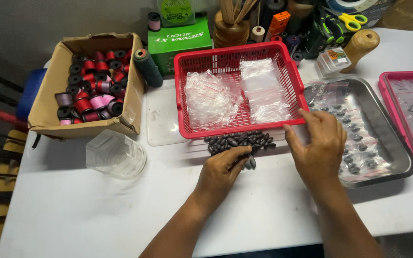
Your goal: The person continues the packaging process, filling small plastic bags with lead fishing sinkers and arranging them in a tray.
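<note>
A pile of small dark oval sinkers lies on the white table just in front of a red plastic basket that holds clear zip bags. My left hand rests at the near edge of the pile, fingers curled onto a few of the sinkers. My right hand is to the right of the pile, its fingers around a small clear bag at the basket's front right corner, next to a steel tray of filled bags.
A cardboard box of thread spools sits at the left, a clear plastic container in front of it. A dark green spool, green boxes, a wooden holder, scissors and a pink tray crowd the back and right.
</note>
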